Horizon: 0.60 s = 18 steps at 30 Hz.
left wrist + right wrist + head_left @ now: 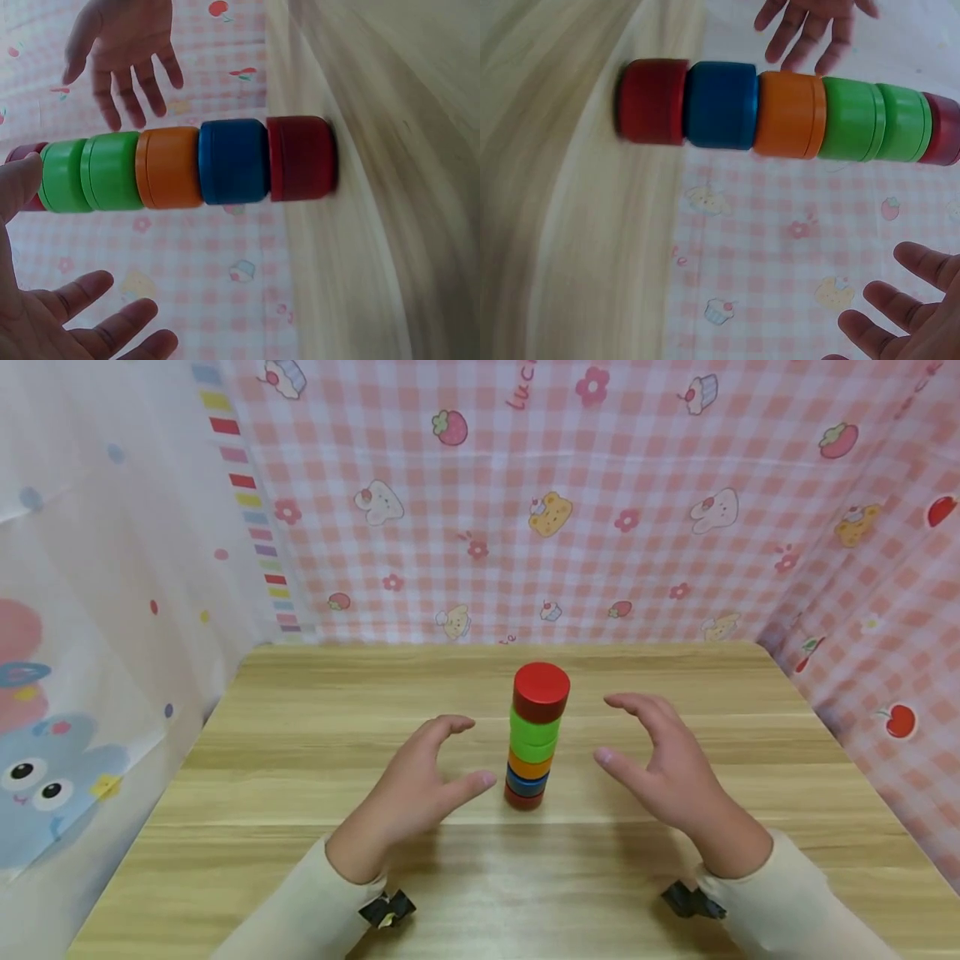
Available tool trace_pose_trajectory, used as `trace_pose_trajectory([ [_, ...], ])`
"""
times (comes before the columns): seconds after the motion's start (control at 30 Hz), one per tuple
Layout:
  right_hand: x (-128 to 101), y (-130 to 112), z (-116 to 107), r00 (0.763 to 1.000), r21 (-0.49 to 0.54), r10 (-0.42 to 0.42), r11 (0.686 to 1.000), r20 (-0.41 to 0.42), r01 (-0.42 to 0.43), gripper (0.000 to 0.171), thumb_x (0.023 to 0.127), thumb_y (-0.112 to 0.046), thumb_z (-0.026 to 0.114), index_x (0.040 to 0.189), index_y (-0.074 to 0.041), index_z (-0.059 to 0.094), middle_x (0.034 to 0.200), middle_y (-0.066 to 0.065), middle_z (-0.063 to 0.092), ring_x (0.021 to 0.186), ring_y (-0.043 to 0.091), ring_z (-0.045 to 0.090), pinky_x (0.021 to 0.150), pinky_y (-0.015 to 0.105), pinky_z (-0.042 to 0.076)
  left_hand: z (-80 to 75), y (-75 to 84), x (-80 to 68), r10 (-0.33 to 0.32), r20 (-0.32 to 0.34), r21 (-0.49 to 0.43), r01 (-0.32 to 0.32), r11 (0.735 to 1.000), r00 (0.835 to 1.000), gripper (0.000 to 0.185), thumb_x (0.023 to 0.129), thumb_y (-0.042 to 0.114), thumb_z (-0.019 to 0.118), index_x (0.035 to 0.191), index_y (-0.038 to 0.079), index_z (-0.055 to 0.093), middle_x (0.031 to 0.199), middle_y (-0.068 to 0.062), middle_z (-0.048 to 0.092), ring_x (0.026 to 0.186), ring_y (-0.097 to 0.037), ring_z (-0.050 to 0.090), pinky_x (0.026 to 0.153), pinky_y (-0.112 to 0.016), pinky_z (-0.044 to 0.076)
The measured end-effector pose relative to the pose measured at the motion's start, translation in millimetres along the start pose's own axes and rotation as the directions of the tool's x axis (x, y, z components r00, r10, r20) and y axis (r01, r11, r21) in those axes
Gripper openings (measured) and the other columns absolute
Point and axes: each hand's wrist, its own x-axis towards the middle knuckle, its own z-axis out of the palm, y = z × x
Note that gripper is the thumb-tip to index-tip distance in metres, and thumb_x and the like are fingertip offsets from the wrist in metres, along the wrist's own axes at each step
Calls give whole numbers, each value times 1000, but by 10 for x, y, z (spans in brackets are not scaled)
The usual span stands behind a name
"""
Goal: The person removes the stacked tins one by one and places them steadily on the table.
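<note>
A stack of several round wooden discs (536,737) stands upright near the middle of the wooden table (300,752). From the bottom the discs run red, blue, orange, green and green, with a red disc (541,691) on top. My left hand (474,752) hovers just left of the stack, its fingers spread and gently bent, holding nothing. My right hand (607,728) mirrors it on the right side, a little farther off. Neither hand touches a disc. The left wrist view shows the stack (187,165) side-on, and so does the right wrist view (780,112).
A pink checked cloth with cartoon prints (570,510) hangs behind the table and along its right side. On the left hangs a white curtain (90,610). Bare tabletop lies all round the stack.
</note>
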Motion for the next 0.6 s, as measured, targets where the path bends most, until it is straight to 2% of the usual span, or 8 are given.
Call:
trace_pose_trajectory([
  [0.4,136,-159,37,1000,78,-27,997,-9,28,55,96,-22,73,148,-10,56,143,13,56,137,37,49,110,65,38,108,148,86,-2,-33,-48,0,999,999,70,89,38,84,149,19,54,156,0,52,148,-27,46,119,-59,39],
  [0.6,186,-220,45,1000,111,-29,993,2,28,55,98,-24,72,149,-12,55,145,14,55,138,38,48,112,69,37,138,196,127,7,-35,-100,-11,995,999,67,91,39,82,149,20,55,154,0,53,148,-27,46,119,-59,38],
])
